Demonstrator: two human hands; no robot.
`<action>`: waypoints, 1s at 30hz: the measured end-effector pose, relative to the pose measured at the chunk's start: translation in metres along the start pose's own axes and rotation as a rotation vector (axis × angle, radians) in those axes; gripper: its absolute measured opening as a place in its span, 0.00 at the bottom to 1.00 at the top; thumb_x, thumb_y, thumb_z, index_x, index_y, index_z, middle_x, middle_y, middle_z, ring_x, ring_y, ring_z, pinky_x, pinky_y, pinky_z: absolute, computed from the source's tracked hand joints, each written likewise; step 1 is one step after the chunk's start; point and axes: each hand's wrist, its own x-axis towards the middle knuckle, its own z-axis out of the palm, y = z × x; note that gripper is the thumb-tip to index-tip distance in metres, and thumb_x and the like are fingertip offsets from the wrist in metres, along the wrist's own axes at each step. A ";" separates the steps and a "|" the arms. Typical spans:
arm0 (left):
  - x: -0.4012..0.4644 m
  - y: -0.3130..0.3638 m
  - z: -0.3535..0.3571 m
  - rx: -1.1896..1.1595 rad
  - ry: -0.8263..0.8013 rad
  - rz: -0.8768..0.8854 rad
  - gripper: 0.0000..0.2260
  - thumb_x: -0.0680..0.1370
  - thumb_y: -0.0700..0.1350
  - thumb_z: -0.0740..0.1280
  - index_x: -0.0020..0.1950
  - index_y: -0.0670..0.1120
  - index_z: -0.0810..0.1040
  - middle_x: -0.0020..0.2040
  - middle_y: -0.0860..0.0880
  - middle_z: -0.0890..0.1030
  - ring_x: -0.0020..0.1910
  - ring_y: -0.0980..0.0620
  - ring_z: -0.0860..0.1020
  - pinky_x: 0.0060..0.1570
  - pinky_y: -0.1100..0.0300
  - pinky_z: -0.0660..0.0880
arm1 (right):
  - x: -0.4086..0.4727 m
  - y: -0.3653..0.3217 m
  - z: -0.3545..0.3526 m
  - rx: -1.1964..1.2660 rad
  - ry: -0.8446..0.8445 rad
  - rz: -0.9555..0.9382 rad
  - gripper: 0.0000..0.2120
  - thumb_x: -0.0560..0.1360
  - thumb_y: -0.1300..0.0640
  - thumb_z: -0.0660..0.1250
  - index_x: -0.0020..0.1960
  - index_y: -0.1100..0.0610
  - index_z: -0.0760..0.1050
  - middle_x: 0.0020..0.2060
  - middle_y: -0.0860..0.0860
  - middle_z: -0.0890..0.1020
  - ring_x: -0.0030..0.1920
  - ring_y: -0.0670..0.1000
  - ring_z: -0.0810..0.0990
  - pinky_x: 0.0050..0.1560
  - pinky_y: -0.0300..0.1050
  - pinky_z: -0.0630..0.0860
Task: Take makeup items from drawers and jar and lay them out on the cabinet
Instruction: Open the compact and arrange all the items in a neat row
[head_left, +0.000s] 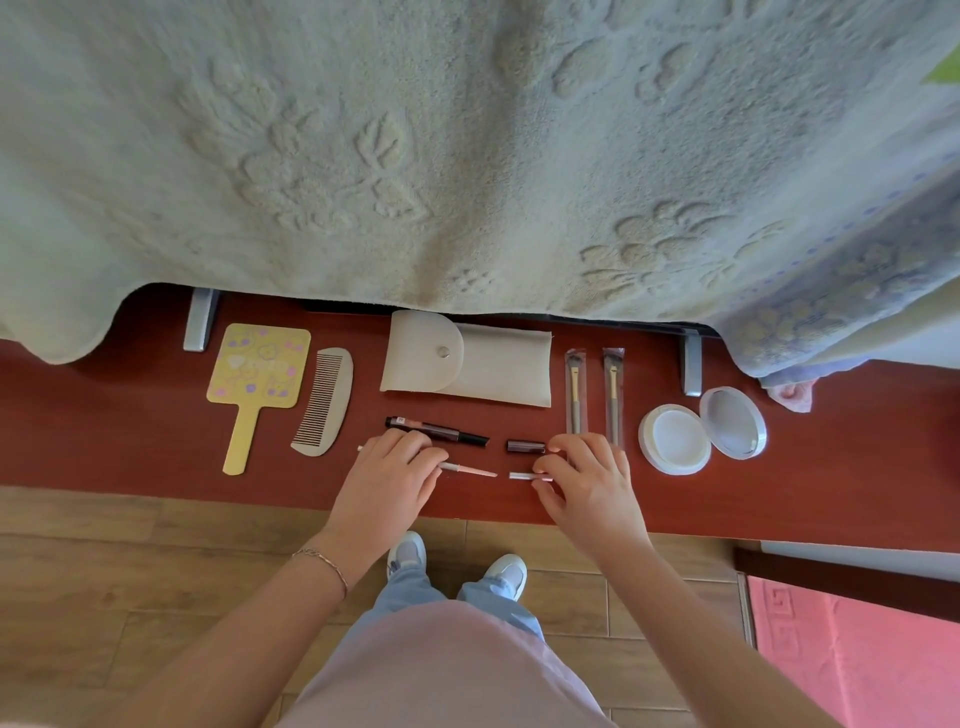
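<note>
Open compact (675, 439) — white pan inside

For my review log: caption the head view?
Both hands, left hand and right hand, arrange pencils beside laid-out makeup on the red cabinet.

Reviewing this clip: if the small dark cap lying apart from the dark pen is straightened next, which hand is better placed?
Right. The right hand has its fingertips beside the small dark cap. The left hand rests on the pink pencil, across the gap.
</note>
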 end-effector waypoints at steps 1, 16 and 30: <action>0.000 0.000 0.000 -0.001 0.001 -0.003 0.11 0.66 0.41 0.76 0.47 0.45 0.82 0.43 0.48 0.80 0.43 0.48 0.79 0.42 0.55 0.76 | 0.000 0.000 0.000 0.001 0.000 -0.002 0.08 0.65 0.58 0.76 0.42 0.53 0.81 0.46 0.50 0.80 0.52 0.50 0.70 0.50 0.52 0.73; 0.031 -0.019 -0.010 0.004 -0.017 -0.098 0.10 0.67 0.40 0.76 0.47 0.44 0.84 0.42 0.46 0.81 0.41 0.45 0.78 0.39 0.52 0.75 | 0.009 -0.009 -0.004 0.011 0.029 0.036 0.09 0.68 0.55 0.73 0.48 0.54 0.80 0.49 0.50 0.80 0.53 0.53 0.73 0.52 0.54 0.73; 0.026 -0.015 -0.007 -0.021 0.005 -0.120 0.11 0.66 0.40 0.76 0.47 0.44 0.83 0.41 0.46 0.81 0.40 0.46 0.78 0.37 0.55 0.75 | 0.028 -0.003 0.003 -0.030 -0.013 0.115 0.10 0.67 0.57 0.75 0.48 0.53 0.81 0.49 0.50 0.80 0.52 0.54 0.74 0.51 0.55 0.73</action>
